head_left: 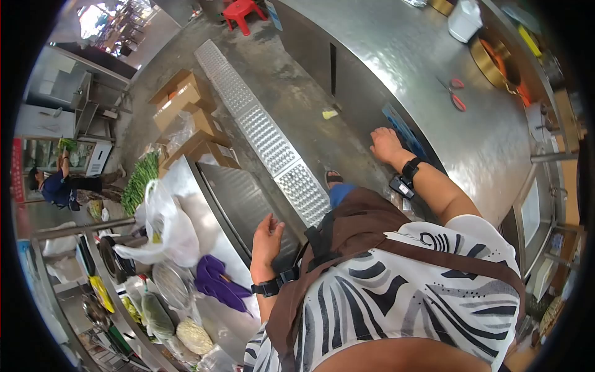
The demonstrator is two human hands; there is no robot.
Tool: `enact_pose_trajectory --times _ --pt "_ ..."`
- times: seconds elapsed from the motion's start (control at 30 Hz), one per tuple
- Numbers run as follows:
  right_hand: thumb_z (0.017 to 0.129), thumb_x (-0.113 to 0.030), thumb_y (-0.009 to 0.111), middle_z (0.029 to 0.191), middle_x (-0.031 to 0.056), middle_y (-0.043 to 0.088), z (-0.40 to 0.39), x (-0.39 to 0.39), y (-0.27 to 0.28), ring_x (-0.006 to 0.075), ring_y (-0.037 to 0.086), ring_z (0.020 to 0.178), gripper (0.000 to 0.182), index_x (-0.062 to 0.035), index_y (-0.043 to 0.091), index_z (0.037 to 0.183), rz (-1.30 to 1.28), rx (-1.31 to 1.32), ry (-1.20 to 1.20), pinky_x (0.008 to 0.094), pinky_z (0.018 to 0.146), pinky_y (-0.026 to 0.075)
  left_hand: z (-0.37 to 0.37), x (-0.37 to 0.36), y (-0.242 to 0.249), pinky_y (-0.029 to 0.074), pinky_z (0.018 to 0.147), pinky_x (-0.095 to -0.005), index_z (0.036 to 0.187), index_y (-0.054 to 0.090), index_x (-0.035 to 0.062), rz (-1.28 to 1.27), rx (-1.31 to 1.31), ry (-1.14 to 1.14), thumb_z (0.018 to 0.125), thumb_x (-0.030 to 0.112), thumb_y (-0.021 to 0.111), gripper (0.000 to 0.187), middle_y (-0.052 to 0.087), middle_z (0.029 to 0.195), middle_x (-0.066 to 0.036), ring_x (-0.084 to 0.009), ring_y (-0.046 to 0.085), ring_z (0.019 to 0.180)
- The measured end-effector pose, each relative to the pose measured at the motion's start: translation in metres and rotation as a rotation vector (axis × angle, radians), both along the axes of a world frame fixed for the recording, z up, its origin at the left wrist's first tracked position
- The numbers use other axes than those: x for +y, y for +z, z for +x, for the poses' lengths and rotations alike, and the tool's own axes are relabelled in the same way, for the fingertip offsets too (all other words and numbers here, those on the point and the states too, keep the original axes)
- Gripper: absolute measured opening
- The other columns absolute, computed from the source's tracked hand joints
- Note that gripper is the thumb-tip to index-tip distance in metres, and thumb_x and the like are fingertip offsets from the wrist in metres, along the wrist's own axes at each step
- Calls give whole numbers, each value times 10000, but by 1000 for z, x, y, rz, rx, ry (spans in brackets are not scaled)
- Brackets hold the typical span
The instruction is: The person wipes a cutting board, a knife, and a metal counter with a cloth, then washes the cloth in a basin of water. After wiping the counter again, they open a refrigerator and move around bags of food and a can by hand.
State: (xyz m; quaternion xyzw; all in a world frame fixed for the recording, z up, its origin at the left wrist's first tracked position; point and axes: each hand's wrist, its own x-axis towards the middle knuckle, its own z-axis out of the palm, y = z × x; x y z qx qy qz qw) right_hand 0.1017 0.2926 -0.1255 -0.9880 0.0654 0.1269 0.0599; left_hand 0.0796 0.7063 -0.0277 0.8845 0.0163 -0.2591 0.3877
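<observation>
My left hand (pixel 267 243) hangs at my waist beside the left steel counter, with its thumb apart from loosely bent fingers and nothing in it. A crumpled purple cloth-like item (pixel 218 284) lies on that counter near my wrist. Over by the right steel counter (pixel 396 56), my right hand (pixel 385 146) hangs in the air near its side panel, fingers loosely bent and no object visible in them. Both wrists wear black bands. A small black device (pixel 401 186) shows below my right wrist.
Red-handled scissors (pixel 457 93) and a brass-coloured pot (pixel 489 64) are on the right counter. A metal drain grate (pixel 266 136) runs along the floor past cardboard boxes (pixel 186 102). A red stool (pixel 242 13) stands farther off. Another person (pixel 59 189) holds greens at the left.
</observation>
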Motion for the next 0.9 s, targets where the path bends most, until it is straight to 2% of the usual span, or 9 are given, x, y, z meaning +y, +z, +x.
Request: enact_pose_trajectory --times 0.2,0.23,0.27,0.43,0.57,0.63,0.7,0.77,0.9 --pt "793 -174 521 1067 126 561 139 -26 -11 267 465 1115 260 -43 612 998 -136 -105 107 414 986 313 109 -35 12 451 862 -308 1259 473 -25 98 -56 -37 843 214 616 502 622 1064 -185 -241 590 1020" --pt "754 -175 569 1158 143 539 160 -31 -12 281 430 1186 307 -33 590 1025 -198 -102 96 419 1027 299 126 -45 17 455 847 -337 1241 489 -23 75 -114 -65 834 222 620 493 619 1056 -190 -271 595 986" --pt "780 -158 525 1195 147 523 180 -32 -3 282 408 1219 304 -27 584 1047 -240 -44 100 422 1046 282 140 -51 22 460 831 -365 1222 505 -21 55 -174 -86 825 229 623 484 615 1048 -196 -301 599 951" --pt "800 -151 494 1244 166 486 245 -47 -3 300 352 1265 331 4 575 1080 -256 -141 161 410 1074 238 207 -76 35 467 809 -360 1209 512 -19 -32 -53 -51 821 221 622 470 616 1029 -193 -304 600 931" --pt "849 -213 446 1302 179 461 268 -50 -6 315 313 1297 372 -4 593 1120 -552 61 329 431 1095 182 268 -70 3 474 790 -359 1202 524 -3 -68 -10 -181 820 228 617 456 625 970 -189 -309 606 893" --pt "865 -218 429 1303 175 465 272 -59 -31 315 316 1298 369 -13 598 1121 -603 24 330 432 1101 167 305 -70 -9 478 765 -381 1138 562 20 -54 -47 -240 810 258 616 408 626 917 -193 -323 605 855" --pt "886 -261 413 1361 176 414 279 -58 -33 314 278 1327 398 -49 577 1181 -658 176 350 456 1112 128 353 -74 8 466 818 -358 1222 509 -10 -59 26 -386 818 301 635 525 609 1039 -209 -307 596 946" --pt "911 -288 370 1406 167 358 302 -48 -25 313 237 1348 442 -51 524 1251 -647 435 276 468 1115 99 423 -73 -13 457 841 -387 1223 504 -8 -15 -133 -450 820 317 606 527 599 1068 -220 -348 575 988" --pt "909 -280 365 1422 148 340 320 -48 -42 304 237 1347 468 -45 466 1300 -716 395 208 444 1109 113 511 -82 23 447 871 -402 1225 483 -18 -23 -205 -486 812 257 596 509 587 1095 -220 -358 553 1032"
